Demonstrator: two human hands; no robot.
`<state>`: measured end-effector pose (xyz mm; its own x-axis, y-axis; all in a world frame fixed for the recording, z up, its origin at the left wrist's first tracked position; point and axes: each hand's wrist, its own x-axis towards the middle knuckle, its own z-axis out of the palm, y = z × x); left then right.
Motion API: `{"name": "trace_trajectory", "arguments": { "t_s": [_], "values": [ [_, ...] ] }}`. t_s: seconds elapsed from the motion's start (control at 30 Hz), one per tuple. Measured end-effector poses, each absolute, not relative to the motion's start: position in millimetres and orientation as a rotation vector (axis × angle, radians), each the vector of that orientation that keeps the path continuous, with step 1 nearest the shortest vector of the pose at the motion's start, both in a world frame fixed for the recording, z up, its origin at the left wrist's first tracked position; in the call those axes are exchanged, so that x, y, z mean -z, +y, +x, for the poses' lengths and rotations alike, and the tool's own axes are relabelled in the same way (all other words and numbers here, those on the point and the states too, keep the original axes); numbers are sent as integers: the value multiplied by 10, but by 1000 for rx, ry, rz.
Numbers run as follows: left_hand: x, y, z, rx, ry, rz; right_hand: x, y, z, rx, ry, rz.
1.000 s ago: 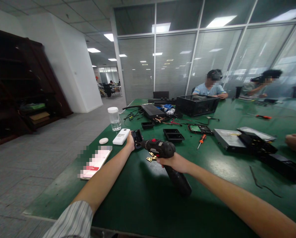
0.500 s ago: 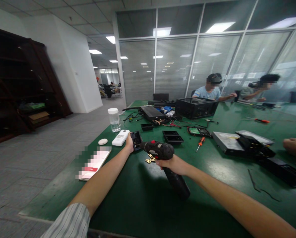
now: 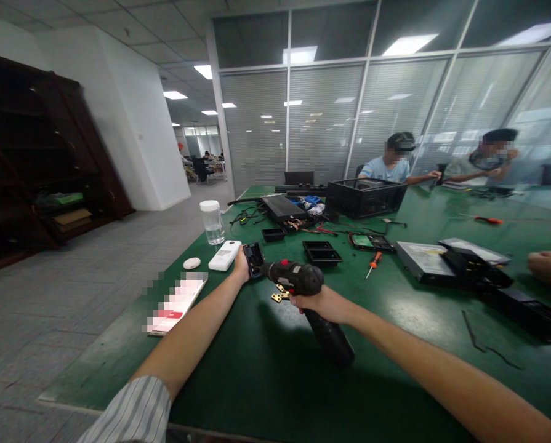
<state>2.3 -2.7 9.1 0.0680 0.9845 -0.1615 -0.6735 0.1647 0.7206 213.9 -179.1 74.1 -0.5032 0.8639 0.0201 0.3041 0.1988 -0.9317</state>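
Note:
My right hand (image 3: pixel 325 304) grips a black and red cordless drill (image 3: pixel 308 294) by its handle, its nose pointing left. The drill's tip meets a small black plastic part (image 3: pixel 255 259) that my left hand (image 3: pixel 242 266) holds upright on the green table (image 3: pixel 266 369). Small brass pieces (image 3: pixel 279 294) lie on the table just under the drill. A white remote-like device (image 3: pixel 225 255) lies right beside my left hand.
A water glass (image 3: pixel 212 222), a white oval object (image 3: pixel 191 263) and a booklet (image 3: pixel 177 303) lie left. Black trays (image 3: pixel 322 252), a screwdriver (image 3: pixel 373 262), an optical drive (image 3: pixel 430 261) and a black case (image 3: pixel 365 197) lie beyond. Two people sit at the far end; another person's hand (image 3: pixel 550 266) rests at right.
My hands and the drill stay almost where they were. The person at the far right has shifted a little.

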Motion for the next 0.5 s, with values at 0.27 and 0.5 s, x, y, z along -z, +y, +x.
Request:
{"name": "trace_trajectory", "arguments": {
  "t_s": [0.27,0.5],
  "values": [
    [-127,-55,38,-1334,729,505,-750,-1785,2146,-1246,-1950,-990],
    [-129,-64,32,-1323,734,511,-756,-1795,2143,-1269,-1919,-1021]
  ]
}}
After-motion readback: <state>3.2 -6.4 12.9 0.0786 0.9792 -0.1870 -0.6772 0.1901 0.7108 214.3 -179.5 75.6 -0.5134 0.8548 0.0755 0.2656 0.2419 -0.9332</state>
